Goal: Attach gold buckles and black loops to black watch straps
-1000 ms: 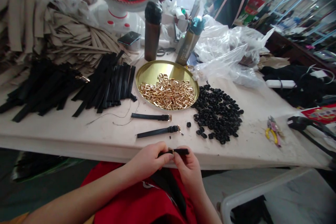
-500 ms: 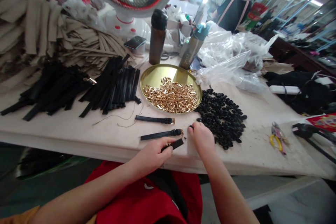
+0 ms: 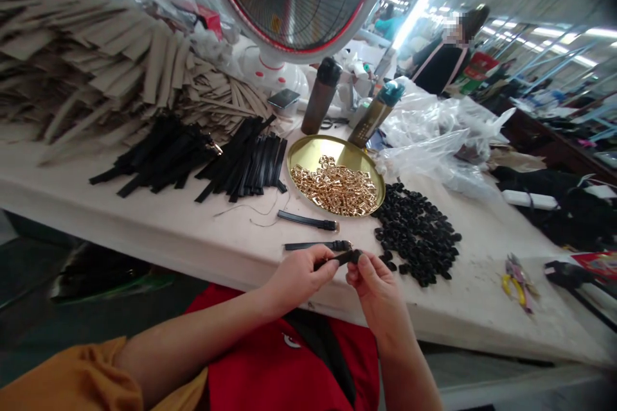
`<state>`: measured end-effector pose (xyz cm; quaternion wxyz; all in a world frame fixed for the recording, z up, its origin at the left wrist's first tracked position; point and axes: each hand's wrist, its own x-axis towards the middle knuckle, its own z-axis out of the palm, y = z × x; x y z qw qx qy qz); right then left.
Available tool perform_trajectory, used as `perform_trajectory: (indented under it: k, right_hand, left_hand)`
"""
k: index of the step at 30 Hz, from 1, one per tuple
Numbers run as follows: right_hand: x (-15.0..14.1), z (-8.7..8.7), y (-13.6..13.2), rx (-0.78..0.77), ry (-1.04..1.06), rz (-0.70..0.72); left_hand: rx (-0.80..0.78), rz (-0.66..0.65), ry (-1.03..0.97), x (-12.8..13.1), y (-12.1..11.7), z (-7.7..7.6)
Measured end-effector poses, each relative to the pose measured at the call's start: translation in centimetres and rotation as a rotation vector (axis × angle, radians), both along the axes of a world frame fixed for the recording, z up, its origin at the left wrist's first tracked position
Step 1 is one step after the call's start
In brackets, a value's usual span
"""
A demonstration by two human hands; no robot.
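Observation:
My left hand (image 3: pixel 301 276) is closed on a short black strap (image 3: pixel 343 259), its end poking out to the right. At that end, my right hand (image 3: pixel 378 289) pinches a small black strap loop (image 3: pixel 357 256); whether the strap passes through it I cannot tell. Just beyond the hands lie two black straps with gold buckles, a nearer strap (image 3: pixel 313 246) and a farther strap (image 3: pixel 304 221). Gold buckles (image 3: pixel 337 189) fill much of a round gold tray (image 3: pixel 304 146). To its right spreads a pile of small black loops (image 3: pixel 419 234).
Bundled black straps (image 3: pixel 258 167) and beige strips (image 3: pixel 120 58) cover the table's left. Behind the tray stand a dark bottle (image 3: pixel 321 96), a second bottle (image 3: pixel 376 117) and a fan (image 3: pixel 308 54). Pliers (image 3: pixel 518 282) lie at right, near plastic bags (image 3: pixel 438 125).
My right hand has come from the edge of the loop pile to the strap end in my left hand, bringing a loop. The view has shifted, so the table appears farther right.

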<state>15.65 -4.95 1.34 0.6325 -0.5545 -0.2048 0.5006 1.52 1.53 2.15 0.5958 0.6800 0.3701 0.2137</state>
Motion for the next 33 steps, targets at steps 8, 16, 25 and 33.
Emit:
perform_trajectory:
  k: [8, 16, 25, 33]
  right_hand:
    - [-1.0, -0.4, -0.8, -0.029, -0.244, -0.007]
    - [0.2, -0.8, -2.0, -0.068, -0.572, 0.133]
    - [-0.2, -3.0, -2.4, -0.118, -0.104, 0.068]
    - [-0.1, -3.5, -1.8, -0.118, 0.032, 0.023]
  left_hand:
    - [0.169, -0.020, 0.084, -1.2, -0.5, 0.2]
    - [0.292, -0.210, 0.140, -1.0, -0.4, -0.3]
    - [0.160, -0.203, 0.131, 0.7, -0.9, -1.7]
    - [0.054, -0.194, 0.098, 0.7, -0.4, -1.2]
